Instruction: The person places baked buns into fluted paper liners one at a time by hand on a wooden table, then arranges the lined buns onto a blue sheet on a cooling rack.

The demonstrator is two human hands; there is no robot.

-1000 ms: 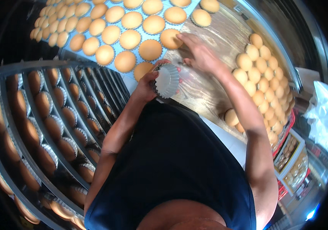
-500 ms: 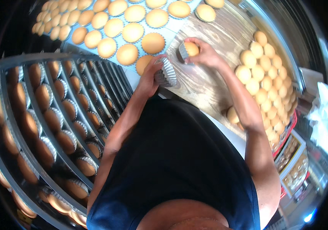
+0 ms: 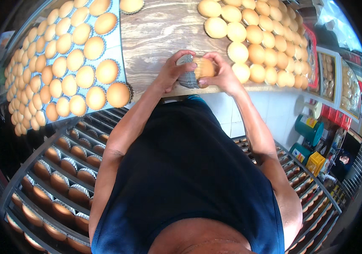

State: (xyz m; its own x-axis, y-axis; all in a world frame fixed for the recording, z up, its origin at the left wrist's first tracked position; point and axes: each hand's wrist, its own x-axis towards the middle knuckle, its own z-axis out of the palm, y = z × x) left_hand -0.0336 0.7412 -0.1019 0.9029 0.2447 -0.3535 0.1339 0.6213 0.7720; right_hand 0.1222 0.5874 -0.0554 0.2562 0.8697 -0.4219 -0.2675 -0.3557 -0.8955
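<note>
My left hand (image 3: 172,71) is closed around a stack of fluted metal cake tins (image 3: 187,77), tilted on its side above the near part of the wooden table (image 3: 155,34). My right hand (image 3: 225,75) grips a round golden cake (image 3: 205,67) between thumb and fingers. Both hands meet, so the cake sits right against the open end of the stack. I cannot tell whether a tin is still around its base.
At left, a light blue tray (image 3: 119,46) bears many cakes in tins. Bare golden cakes (image 3: 255,34) are grouped in rows at right. Dark metal racks (image 3: 41,154) full of cakes stand below at either side. Green containers (image 3: 309,129) are at far right.
My view has swung, shifting the table and cakes. My right hand has brought the cake, which was in a tin apart from my left hand, up against the tin stack.
</note>
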